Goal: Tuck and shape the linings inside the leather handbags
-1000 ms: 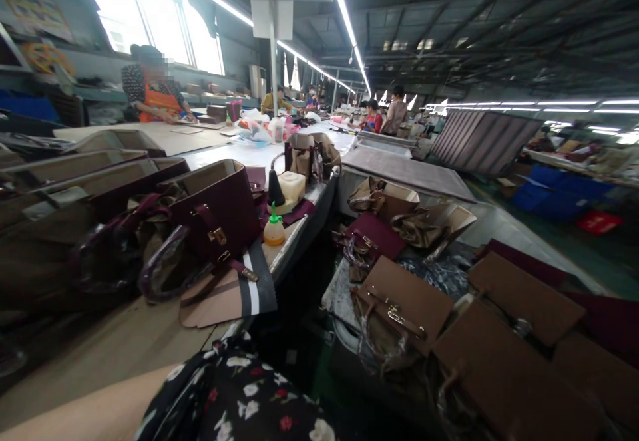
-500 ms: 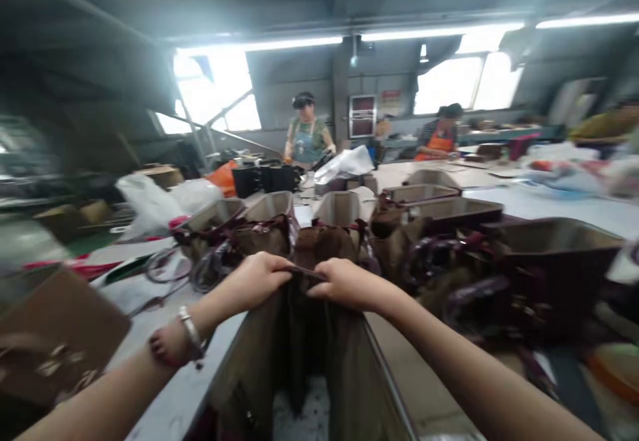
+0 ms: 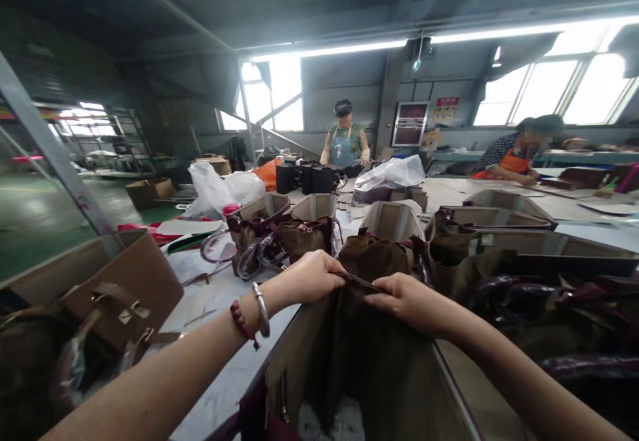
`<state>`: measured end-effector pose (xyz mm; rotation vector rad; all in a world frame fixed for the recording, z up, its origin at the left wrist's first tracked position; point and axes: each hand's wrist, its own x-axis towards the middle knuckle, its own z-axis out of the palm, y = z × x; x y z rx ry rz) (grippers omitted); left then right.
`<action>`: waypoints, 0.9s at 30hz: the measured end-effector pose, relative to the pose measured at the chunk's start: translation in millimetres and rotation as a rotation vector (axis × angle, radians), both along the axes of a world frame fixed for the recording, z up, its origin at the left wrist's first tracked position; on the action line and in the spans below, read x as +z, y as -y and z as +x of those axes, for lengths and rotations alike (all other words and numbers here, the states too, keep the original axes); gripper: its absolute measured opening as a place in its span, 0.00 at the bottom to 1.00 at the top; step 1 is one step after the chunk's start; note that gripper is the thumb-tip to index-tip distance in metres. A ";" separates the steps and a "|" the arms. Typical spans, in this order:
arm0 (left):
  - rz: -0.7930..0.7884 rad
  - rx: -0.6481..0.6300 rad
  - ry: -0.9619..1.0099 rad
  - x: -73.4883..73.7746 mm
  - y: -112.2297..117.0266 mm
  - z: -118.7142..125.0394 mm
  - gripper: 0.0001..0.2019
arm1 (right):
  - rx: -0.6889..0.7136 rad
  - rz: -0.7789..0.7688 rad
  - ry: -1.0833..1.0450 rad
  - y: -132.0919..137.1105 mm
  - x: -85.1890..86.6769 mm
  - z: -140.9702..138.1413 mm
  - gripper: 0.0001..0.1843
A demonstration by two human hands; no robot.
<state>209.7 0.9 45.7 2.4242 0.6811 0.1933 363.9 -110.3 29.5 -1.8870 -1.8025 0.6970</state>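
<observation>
Directly below me stands an open handbag (image 3: 449,381), its stiff beige walls spread apart and a zip visible on an inner side. Brown lining (image 3: 367,334) is drawn up out of it, with its top edge stretched between my hands. My left hand (image 3: 314,277), with a silver bangle and a red bead bracelet at the wrist, pinches the edge from the left. From the right, my right hand (image 3: 409,300) pinches the same edge between thumb and fingers. A short stretch of edge shows between them. Part of the lining's lower end is in shadow.
Several open bags (image 3: 397,221) with brown linings and wrapped handles stand just beyond my hands. At left lies a tan bag (image 3: 124,288). Plastic bags (image 3: 392,173) and black bags (image 3: 312,179) sit farther back. One co-worker (image 3: 344,138) stands opposite; another (image 3: 514,155) bends over the table at right.
My view has turned left, so the scene sits farther right and looks sharper. Both hands keep their pinch on the lining edge.
</observation>
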 end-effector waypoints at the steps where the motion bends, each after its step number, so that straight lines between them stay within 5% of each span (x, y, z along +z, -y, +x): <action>1: 0.000 0.005 -0.004 0.0 0.6 0.5 0.15 | -0.001 -0.007 -0.006 0.4 -0.1 0.5 0.14; 12: 0.051 0.048 -0.008 2.7 13.0 -1.0 0.13 | 0.004 0.001 -0.012 5.4 0.3 2.6 0.15; 16: 0.066 0.048 -0.003 3.5 20.0 -5.8 0.13 | 0.045 -0.040 -0.232 17.5 3.4 1.0 0.26; 22: 0.102 0.064 0.007 4.0 27.7 -17.2 0.13 | -0.157 -0.123 -0.456 38.7 17.1 -6.1 0.42; 27: 0.132 0.061 0.012 3.2 30.0 -22.8 0.14 | -0.050 -0.099 -0.376 43.7 19.1 -15.1 0.35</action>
